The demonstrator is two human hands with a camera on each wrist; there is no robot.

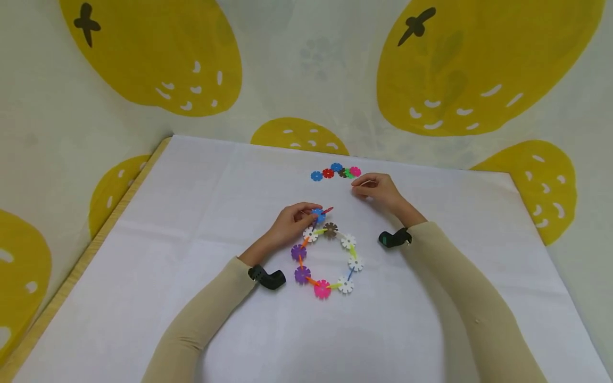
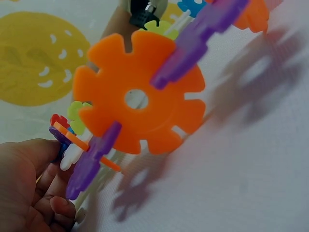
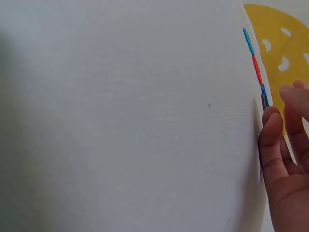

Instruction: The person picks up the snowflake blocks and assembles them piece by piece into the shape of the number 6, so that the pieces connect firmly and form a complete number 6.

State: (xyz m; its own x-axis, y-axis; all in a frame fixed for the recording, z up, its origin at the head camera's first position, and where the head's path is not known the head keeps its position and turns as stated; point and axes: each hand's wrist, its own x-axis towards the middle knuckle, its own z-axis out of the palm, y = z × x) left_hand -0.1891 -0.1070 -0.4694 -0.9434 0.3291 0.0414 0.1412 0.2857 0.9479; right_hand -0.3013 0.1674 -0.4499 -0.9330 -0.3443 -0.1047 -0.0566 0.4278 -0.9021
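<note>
My left hand [image 1: 289,221] pinches a blue notched disc [image 1: 318,215] at the top of a ring of interlocking plastic discs. A red disc [image 1: 328,210], seen nearly edge-on, slots into the blue one. Purple, white, brown and pink discs [image 1: 322,289] make up the ring, joined by orange, yellow and blue ones standing on edge. Close up in the left wrist view, an orange disc [image 2: 111,116] is slotted between purple discs. Farther back, my right hand [image 1: 378,190] hovers beside loose discs with fingers loosely bent and nothing visible in them.
Toward the back edge of the white-covered table [image 1: 191,213] lie several loose discs: blue [image 1: 316,176], red [image 1: 328,173] and pink [image 1: 355,171] among them. A fruit-patterned cloth [image 1: 306,80] hangs behind. Each wrist carries a black camera [image 1: 394,238].
</note>
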